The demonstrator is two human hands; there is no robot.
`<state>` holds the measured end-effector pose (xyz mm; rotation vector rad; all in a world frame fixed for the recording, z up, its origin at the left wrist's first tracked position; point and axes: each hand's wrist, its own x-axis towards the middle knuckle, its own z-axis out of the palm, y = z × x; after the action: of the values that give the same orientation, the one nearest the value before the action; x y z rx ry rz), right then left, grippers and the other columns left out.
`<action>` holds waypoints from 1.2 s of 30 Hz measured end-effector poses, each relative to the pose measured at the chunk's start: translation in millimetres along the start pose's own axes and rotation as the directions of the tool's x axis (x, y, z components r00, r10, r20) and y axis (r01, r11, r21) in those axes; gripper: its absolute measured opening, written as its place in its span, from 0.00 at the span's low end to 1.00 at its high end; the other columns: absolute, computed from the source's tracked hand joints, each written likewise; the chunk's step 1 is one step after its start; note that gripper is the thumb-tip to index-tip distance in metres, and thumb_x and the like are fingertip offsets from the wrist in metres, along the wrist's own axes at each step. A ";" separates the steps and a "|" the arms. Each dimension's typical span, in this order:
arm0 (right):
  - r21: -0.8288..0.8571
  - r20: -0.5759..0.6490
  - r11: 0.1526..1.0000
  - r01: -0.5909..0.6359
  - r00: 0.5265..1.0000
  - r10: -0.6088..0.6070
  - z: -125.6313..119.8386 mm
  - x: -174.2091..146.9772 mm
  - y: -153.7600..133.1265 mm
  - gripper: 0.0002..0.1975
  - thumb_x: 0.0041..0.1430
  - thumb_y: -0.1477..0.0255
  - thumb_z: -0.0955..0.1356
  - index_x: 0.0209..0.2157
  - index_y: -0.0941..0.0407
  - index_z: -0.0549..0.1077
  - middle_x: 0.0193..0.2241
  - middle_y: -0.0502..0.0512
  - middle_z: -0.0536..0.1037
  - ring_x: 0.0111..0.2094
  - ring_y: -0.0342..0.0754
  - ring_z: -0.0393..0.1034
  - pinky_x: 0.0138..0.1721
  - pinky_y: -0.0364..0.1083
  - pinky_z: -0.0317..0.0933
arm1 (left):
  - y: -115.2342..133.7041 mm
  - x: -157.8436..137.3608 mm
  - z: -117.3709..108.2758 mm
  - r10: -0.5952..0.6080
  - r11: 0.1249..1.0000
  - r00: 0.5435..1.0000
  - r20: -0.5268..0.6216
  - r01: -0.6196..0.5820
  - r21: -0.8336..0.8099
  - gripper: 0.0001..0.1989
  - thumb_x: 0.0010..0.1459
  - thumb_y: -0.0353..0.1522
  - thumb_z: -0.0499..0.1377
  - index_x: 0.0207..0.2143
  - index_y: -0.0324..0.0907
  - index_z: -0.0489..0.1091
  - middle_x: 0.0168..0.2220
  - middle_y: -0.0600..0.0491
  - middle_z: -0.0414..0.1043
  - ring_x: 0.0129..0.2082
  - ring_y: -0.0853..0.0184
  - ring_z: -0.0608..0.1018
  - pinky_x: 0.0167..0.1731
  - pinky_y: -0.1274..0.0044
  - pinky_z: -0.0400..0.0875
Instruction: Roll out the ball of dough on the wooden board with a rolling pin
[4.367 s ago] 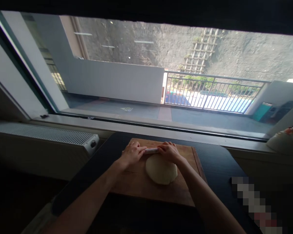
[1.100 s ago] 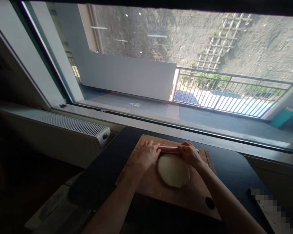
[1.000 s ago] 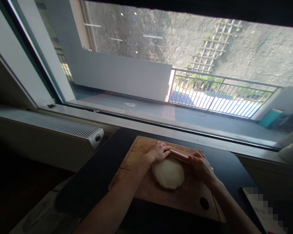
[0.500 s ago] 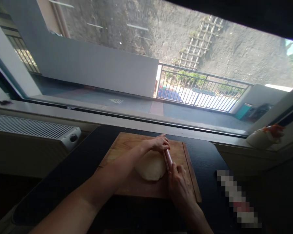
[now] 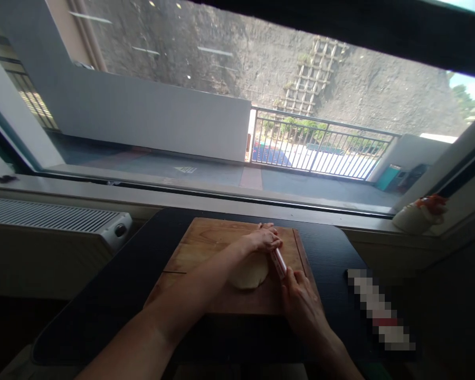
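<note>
A pinkish rolling pin (image 5: 279,263) lies slantwise over the right part of a wooden board (image 5: 206,232). My left hand (image 5: 266,238) is closed round its far end, and my right hand (image 5: 298,290) grips the near end. Just left of the pin is a flat, pale round of dough (image 5: 249,274) on the board. My left forearm crosses above the dough and hides its left part. Whether the pin touches the dough's right edge I cannot tell.
The board rests on a black table (image 5: 119,285) below a wide window. A white radiator (image 5: 59,216) stands at the left. On the sill at the right is a pale pot (image 5: 414,217) with something orange on top. A blurred-out item (image 5: 380,311) lies at the table's right.
Both hands have moved the rolling pin slightly right, so it sits nearer the dough's right edge. The camera view has also shifted a little.
</note>
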<state>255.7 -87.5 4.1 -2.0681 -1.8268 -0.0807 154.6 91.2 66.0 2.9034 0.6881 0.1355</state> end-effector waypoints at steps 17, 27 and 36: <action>0.218 0.124 0.945 0.244 0.953 -0.275 -57.1 -48.9 143.5 0.21 0.61 0.70 0.61 0.56 0.44 0.62 0.48 0.59 0.70 0.45 0.52 0.68 0.42 0.49 0.67 | 131.6 -71.4 67.8 0.080 0.992 0.968 -0.239 -0.053 0.116 0.17 0.57 0.33 0.50 0.49 0.38 0.65 0.44 0.44 0.68 0.49 0.56 0.65 0.58 0.59 0.46; 0.291 0.161 0.917 0.272 0.931 -0.327 -68.3 -68.2 118.9 0.20 0.61 0.72 0.59 0.53 0.43 0.65 0.46 0.58 0.71 0.45 0.52 0.67 0.41 0.49 0.65 | 123.9 -98.2 43.3 0.031 0.998 0.942 -0.335 -0.047 -0.039 0.16 0.61 0.35 0.50 0.52 0.45 0.62 0.47 0.51 0.66 0.48 0.62 0.66 0.53 0.65 0.56; 0.214 0.002 0.892 0.398 0.913 -0.408 -17.9 37.7 11.5 0.11 0.62 0.73 0.58 0.33 0.55 0.71 0.31 0.52 0.72 0.34 0.44 0.64 0.40 0.44 0.56 | 56.5 -177.1 57.1 -0.198 0.963 0.861 -0.469 0.259 0.069 0.16 0.61 0.30 0.52 0.52 0.45 0.63 0.40 0.51 0.69 0.38 0.64 0.70 0.38 0.70 0.63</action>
<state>276.3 -58.5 28.8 -1.5365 -2.1664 0.0502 28.6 -46.2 10.1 2.8962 1.1495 0.7976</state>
